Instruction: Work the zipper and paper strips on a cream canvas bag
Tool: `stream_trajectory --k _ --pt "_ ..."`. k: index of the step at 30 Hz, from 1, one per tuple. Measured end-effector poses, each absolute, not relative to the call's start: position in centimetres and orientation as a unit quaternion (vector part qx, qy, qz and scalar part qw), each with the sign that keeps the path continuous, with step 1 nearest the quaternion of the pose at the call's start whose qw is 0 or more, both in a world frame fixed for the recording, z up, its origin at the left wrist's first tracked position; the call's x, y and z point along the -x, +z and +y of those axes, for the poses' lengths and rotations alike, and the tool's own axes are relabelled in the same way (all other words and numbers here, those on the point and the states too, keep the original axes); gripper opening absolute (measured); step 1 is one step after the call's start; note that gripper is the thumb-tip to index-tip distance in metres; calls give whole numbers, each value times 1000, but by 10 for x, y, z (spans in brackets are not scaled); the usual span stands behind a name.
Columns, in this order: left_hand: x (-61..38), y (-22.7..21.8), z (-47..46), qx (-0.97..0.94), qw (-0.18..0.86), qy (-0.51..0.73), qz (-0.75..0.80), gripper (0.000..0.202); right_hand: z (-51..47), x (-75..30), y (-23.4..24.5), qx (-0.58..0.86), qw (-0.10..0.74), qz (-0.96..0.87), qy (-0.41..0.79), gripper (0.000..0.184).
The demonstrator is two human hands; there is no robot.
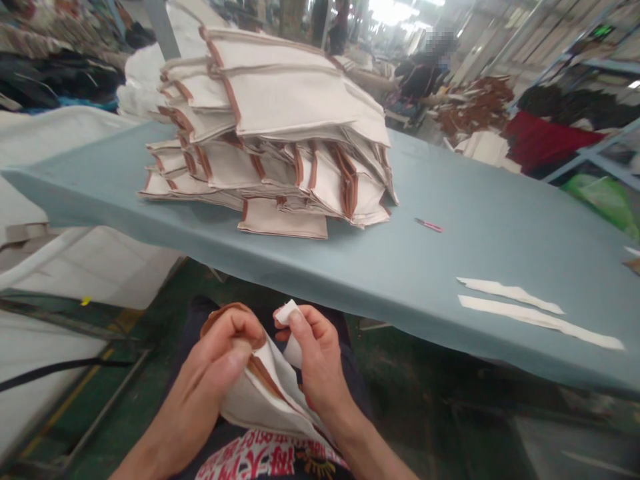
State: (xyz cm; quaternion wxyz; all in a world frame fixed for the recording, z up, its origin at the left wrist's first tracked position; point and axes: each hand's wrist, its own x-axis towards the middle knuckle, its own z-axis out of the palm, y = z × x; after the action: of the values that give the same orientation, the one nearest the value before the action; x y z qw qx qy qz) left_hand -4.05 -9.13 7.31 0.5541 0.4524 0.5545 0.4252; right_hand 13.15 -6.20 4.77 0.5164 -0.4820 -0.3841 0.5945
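**In the hands:** and there it is, a cream canvas bag (pixel 265 393) with tan trim, folded over on itself and drooping right above the lap!

**Left hand:** the left hand (pixel 215 373) is curled tight round the bag's top edge, fingers folded over the tan rim, thumb pressing down on the cloth.

**Right hand:** right beside it, the right hand (pixel 317 357) pinches a white fabric scrap (pixel 289 312) between thumb and fingers, just touching the bag's upper edge. Is it attached? Can't tell from here!

**Lap:** under the bag, a printed shirt (pixel 265 463) with red lettering.

**Table:** straight ahead, past the hands, a table (pixel 480 267) covered in blue-grey cloth, its near edge beyond the bag.

**On the table:** a big, leaning stack of matching bags (pixel 265 140) at left, pink-handled snips (pixel 429 225) right of it, and two long white strips (pixel 535 320) near the right edge.

**Beyond:** a co-worker (pixel 417 80) at the table's far end, next to a heap of brown pieces (pixel 475 107), with red cloth (pixel 553 140) on a rack (pixel 595 150) to the right!
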Motion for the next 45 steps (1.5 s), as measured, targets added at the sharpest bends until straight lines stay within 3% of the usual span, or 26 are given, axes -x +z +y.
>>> stream_trajectory --k 8,13,17,21,25,29,33,40,45 --pt "32 70 -117 -374 640 350 572 34 -81 -122 19 491 508 -328 627 60" --pt "39 62 -129 -436 584 292 619 48 -98 -106 0 474 476 -260 694 68" --pt "41 70 -133 -455 550 324 621 45 -91 -116 10 495 463 -326 658 68" --pt "44 80 -120 -469 531 361 607 40 -73 -152 55 489 473 -433 591 58" --pt "52 88 -98 -534 493 367 581 38 -70 -186 116 447 436 -581 521 31" --pt "57 95 -85 -545 503 376 556 45 -80 -191 150 459 427 -642 442 28" --pt "55 99 -82 -560 503 387 533 49 -83 -170 149 485 364 -633 481 29" --pt "50 92 -83 -548 531 391 515 51 -74 -141 128 493 404 -688 346 24" --pt "50 88 -84 -524 550 396 516 48 -71 -139 113 497 398 -686 351 21"
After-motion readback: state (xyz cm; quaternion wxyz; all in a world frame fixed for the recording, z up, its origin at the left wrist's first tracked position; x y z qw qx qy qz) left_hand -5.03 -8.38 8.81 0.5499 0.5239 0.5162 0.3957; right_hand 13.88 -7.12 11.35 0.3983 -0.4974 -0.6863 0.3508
